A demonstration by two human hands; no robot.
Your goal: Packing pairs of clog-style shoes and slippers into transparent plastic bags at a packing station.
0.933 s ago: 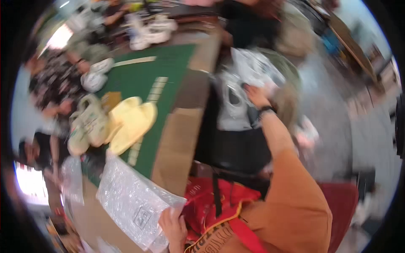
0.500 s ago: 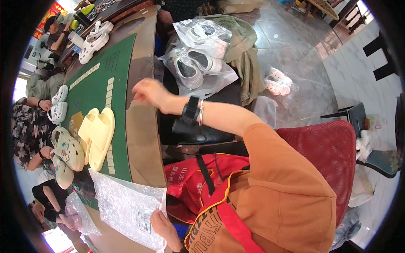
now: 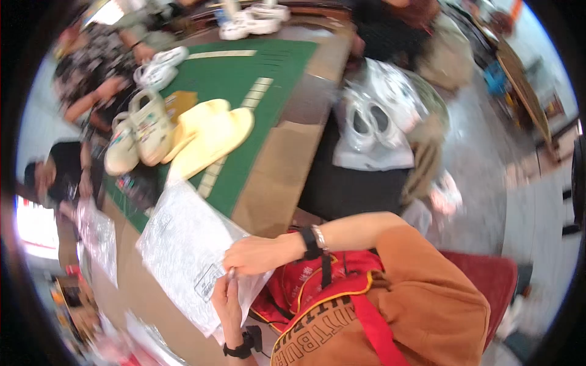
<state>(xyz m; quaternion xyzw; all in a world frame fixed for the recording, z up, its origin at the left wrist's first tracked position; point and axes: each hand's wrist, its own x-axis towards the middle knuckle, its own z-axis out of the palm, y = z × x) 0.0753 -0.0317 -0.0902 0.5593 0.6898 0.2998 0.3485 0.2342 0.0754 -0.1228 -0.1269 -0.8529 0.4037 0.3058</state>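
A clear plastic bag [image 3: 183, 238] with a printed panel lies flat at the table's near edge. My left hand [image 3: 227, 302] pinches the bag's edge close to me, fingers pressed together. Right beside it, my right hand [image 3: 253, 255] is closed on the same edge, its fingertips meeting those of the left; the exact grip is partly hidden. Just beyond the bag, a pair of pale yellow slippers [image 3: 213, 137] rests on the green mat [image 3: 268, 97]. Beige clogs [image 3: 149, 131] with charms stand to the left of the slippers.
White clogs [image 3: 160, 68] lie near a person's hands across the table. More white shoes [image 3: 256, 21] stand at the far end. Bagged white shoes [image 3: 372, 125] sit on a black seat to the right. Another person at left handles a clear bag [image 3: 97, 235].
My right hand has come down from above the table's edge to the plastic bag, meeting my left hand there. The whole view has turned and shifted.
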